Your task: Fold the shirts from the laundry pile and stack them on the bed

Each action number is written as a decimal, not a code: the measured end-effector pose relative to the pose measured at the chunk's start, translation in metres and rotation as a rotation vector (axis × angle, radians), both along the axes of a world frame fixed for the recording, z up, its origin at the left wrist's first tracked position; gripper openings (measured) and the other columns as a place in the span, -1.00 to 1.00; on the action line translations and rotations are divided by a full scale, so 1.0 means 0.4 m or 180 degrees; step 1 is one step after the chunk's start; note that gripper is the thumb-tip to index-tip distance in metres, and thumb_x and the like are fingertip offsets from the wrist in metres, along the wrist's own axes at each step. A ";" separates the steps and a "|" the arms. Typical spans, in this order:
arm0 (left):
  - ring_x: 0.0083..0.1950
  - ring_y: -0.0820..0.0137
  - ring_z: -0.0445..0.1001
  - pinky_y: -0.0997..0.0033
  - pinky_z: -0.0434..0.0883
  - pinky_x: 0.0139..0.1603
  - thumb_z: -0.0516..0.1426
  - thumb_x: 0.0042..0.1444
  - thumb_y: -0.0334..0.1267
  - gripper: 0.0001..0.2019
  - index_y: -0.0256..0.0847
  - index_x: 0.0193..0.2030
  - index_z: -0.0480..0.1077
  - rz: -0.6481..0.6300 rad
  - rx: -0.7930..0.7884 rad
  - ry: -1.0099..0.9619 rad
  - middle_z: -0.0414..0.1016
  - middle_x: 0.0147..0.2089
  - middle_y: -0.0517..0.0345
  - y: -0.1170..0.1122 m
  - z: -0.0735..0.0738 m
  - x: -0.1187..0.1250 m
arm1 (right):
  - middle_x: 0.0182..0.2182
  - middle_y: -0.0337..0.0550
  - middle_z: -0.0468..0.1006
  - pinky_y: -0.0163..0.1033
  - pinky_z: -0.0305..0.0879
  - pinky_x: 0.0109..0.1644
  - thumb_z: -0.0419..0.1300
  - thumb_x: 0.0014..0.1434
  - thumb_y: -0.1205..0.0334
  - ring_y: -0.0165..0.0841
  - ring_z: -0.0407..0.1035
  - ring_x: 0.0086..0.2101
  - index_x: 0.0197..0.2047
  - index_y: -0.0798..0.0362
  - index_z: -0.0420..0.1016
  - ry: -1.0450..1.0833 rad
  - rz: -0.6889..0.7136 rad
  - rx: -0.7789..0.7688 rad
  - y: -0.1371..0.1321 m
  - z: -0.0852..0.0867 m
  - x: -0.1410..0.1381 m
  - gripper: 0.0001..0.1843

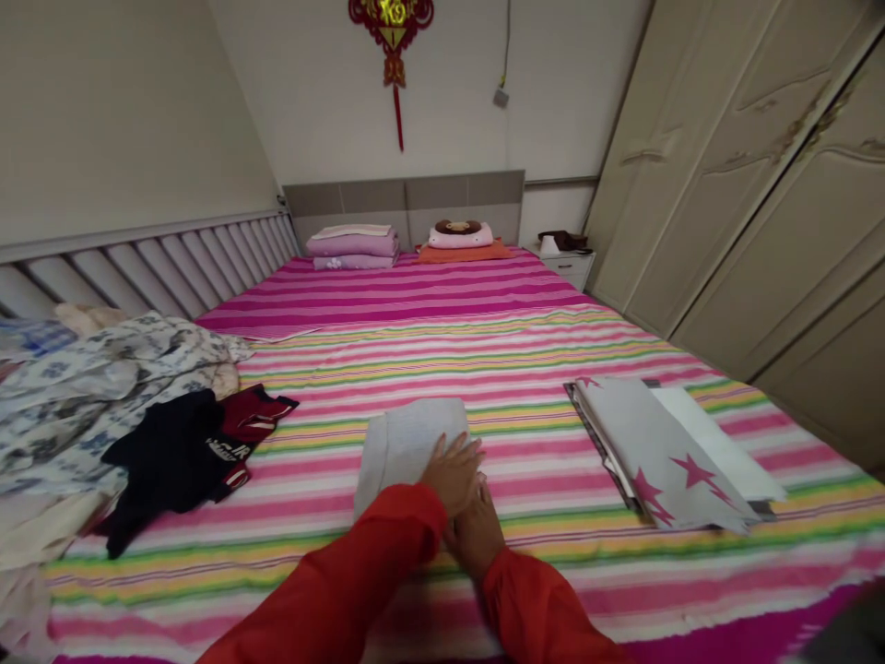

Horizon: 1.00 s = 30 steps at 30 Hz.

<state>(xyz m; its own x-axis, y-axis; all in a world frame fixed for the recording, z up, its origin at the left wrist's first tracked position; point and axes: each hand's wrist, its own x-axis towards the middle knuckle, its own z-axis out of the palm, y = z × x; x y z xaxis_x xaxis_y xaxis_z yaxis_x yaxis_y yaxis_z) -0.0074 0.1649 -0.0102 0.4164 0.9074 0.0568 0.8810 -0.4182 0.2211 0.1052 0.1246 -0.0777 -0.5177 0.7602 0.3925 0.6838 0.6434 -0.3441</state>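
Observation:
A folded white cloth [407,443] lies on the striped bed sheet [525,360] in front of me. My left hand [453,472] rests flat on its right edge, fingers stretched out. Just below and partly under it, my right hand [478,535] lies by the cloth's near right corner; its fingers are hidden under the left hand. Both arms are in red sleeves.
A folded white sheet with pink stars [664,452] lies to the right. Dark and red garments [186,452] and a crumpled floral quilt [89,387] are piled at the left. Folded pink bedding [352,247] and a pillow [460,235] sit by the headboard. A wardrobe [761,175] lines the right wall.

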 end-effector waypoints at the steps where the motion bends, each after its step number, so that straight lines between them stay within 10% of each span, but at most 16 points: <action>1: 0.44 0.18 -0.03 -0.12 -0.10 0.40 -0.11 0.28 -0.07 -0.52 -0.08 0.29 0.22 -0.0036 -0.0119 0.0117 0.14 0.39 0.11 0.023 -0.011 0.020 | 0.21 0.00 0.37 0.12 -0.24 0.37 0.11 0.20 0.15 -0.13 0.16 0.22 0.30 0.00 0.25 0.0043 0.0028 0.0010 -0.003 -0.001 0.001 -0.41; 20: 0.46 0.19 -0.10 -0.04 -0.10 0.41 -0.24 0.29 -0.03 -0.41 -0.17 0.40 0.00 0.0996 -0.0448 0.0314 -0.07 0.46 0.04 0.301 -0.074 -0.016 | 0.37 0.00 0.04 0.19 0.00 0.30 0.15 0.17 0.25 -0.04 -0.23 0.36 0.41 0.03 -0.03 -0.0004 0.0147 -0.0032 -0.067 -0.048 0.039 -0.22; 26: 0.45 0.20 -0.07 -0.04 -0.04 0.39 -0.30 0.31 -0.07 -0.43 -0.22 0.39 0.02 0.1060 -0.0316 0.0172 -0.03 0.45 -0.05 0.244 -0.036 -0.010 | 0.15 -0.13 0.44 -0.07 0.22 0.21 -0.03 0.31 0.21 -0.26 0.23 0.19 0.26 -0.11 0.29 0.0438 0.0310 -0.0592 -0.092 0.027 0.131 -0.54; 30: 0.41 0.26 0.04 0.07 -0.10 0.42 -0.05 0.23 -0.05 -0.49 -0.08 0.30 0.21 -0.0163 -0.0095 0.0070 0.19 0.37 0.10 0.111 -0.074 0.001 | 0.17 -0.09 0.42 -0.05 0.18 0.24 -0.11 0.35 0.14 -0.25 0.23 0.20 0.25 -0.06 0.32 0.0821 -0.0001 -0.0431 -0.018 0.111 0.140 -0.54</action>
<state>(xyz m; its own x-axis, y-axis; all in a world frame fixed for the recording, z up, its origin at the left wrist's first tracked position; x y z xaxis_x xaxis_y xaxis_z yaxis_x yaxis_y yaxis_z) -0.0071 0.2094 -0.0397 0.4631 0.8861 0.0203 0.8635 -0.4562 0.2151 0.1612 0.1173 -0.0332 -0.4139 0.8148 0.4060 0.5628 0.5796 -0.5894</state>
